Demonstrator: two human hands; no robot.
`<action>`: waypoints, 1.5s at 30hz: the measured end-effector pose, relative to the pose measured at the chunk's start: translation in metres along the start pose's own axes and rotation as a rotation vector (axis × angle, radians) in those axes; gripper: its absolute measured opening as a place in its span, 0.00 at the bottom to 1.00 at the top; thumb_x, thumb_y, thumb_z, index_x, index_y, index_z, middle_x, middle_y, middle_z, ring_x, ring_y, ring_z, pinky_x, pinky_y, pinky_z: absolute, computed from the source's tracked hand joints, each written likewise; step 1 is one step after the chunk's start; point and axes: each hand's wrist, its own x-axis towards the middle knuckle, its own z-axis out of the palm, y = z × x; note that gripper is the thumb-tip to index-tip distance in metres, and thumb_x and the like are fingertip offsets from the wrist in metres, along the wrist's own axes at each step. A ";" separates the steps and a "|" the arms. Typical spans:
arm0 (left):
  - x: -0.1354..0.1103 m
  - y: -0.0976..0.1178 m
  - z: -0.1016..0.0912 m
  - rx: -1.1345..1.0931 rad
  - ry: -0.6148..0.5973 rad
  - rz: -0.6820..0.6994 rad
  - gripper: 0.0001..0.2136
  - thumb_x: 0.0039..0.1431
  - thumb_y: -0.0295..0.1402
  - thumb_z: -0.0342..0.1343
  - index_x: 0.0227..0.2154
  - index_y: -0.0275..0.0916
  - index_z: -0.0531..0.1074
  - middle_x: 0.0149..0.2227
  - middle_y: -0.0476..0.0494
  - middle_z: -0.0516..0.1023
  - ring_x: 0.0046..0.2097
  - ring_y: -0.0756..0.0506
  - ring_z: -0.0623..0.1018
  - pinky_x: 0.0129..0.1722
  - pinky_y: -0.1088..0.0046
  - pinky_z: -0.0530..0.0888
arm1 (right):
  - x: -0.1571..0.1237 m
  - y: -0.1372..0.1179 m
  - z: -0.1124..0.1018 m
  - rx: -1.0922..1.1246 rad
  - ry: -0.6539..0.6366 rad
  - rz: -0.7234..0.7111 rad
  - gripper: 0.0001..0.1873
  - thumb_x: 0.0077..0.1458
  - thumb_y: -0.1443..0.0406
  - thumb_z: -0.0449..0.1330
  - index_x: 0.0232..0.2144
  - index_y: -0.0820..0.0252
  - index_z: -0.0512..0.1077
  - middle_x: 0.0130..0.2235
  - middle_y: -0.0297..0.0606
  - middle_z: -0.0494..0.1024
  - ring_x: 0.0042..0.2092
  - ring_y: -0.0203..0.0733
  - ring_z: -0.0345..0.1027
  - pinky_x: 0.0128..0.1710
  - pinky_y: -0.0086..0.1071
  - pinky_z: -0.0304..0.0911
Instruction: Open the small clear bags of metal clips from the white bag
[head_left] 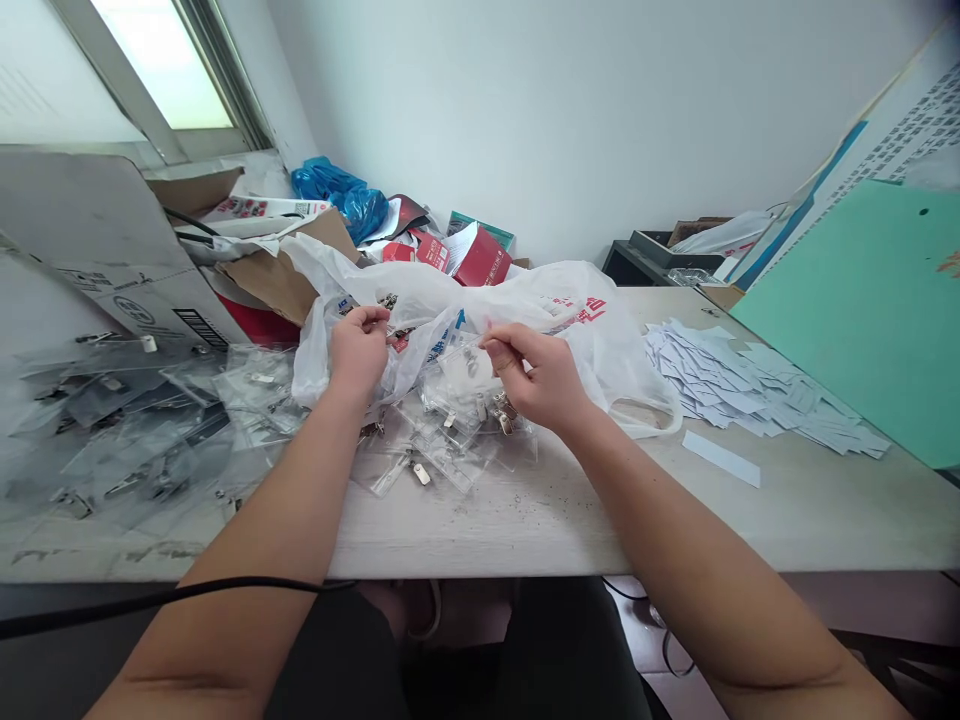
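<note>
My left hand (361, 348) is over the mouth of a white plastic bag (630, 365), its fingers curled together beside small metal clips (400, 333) in the bag. What those fingers hold, if anything, is hidden. My right hand (536, 375) is closed in a pinch, thumb against forefinger, near the bag's front. Something thin and clear seems to be at its fingertips, too faint to name. Below and between the hands lies a loose pile of clear plastic badge sleeves (450, 440) with metal clips attached.
More clipped badge sleeves (150, 440) are heaped at the left, before a cardboard box (127, 270). White paper slips (735, 385) spread on the right, with one longer strip (721, 460) nearer. A green board (862, 320) leans at the right. A black cable (187, 592) crosses my left forearm.
</note>
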 end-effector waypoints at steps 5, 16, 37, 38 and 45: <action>-0.011 0.018 0.006 -0.441 0.020 -0.008 0.08 0.60 0.28 0.67 0.39 0.40 0.75 0.44 0.42 0.84 0.39 0.47 0.85 0.38 0.71 0.83 | -0.001 -0.007 -0.002 0.080 0.138 -0.038 0.12 0.76 0.56 0.58 0.40 0.51 0.78 0.29 0.32 0.79 0.27 0.38 0.70 0.31 0.36 0.67; -0.103 0.048 0.041 -0.228 -0.713 0.295 0.07 0.69 0.38 0.67 0.47 0.45 0.84 0.47 0.44 0.89 0.47 0.41 0.88 0.54 0.56 0.88 | 0.006 -0.016 -0.016 0.100 0.529 0.007 0.17 0.78 0.48 0.58 0.41 0.49 0.77 0.30 0.32 0.74 0.27 0.37 0.70 0.29 0.38 0.68; -0.001 0.014 -0.010 0.985 -0.440 0.131 0.18 0.72 0.39 0.53 0.52 0.43 0.86 0.62 0.34 0.85 0.60 0.29 0.82 0.59 0.54 0.78 | 0.008 -0.009 -0.015 0.203 0.548 0.077 0.16 0.76 0.51 0.62 0.38 0.52 0.77 0.27 0.30 0.73 0.23 0.34 0.66 0.23 0.33 0.62; 0.001 0.010 -0.008 1.010 -0.447 0.127 0.19 0.71 0.40 0.54 0.56 0.43 0.85 0.66 0.33 0.82 0.64 0.27 0.80 0.64 0.50 0.75 | 0.007 -0.011 -0.014 0.189 0.530 0.070 0.16 0.76 0.51 0.62 0.38 0.52 0.77 0.28 0.30 0.74 0.23 0.34 0.67 0.24 0.33 0.62; 0.001 0.003 0.001 1.145 -0.437 0.065 0.26 0.67 0.49 0.58 0.61 0.43 0.85 0.69 0.26 0.77 0.72 0.19 0.71 0.73 0.39 0.66 | 0.003 -0.010 -0.012 0.145 0.426 0.039 0.15 0.77 0.52 0.60 0.40 0.52 0.79 0.27 0.29 0.74 0.25 0.34 0.69 0.27 0.34 0.68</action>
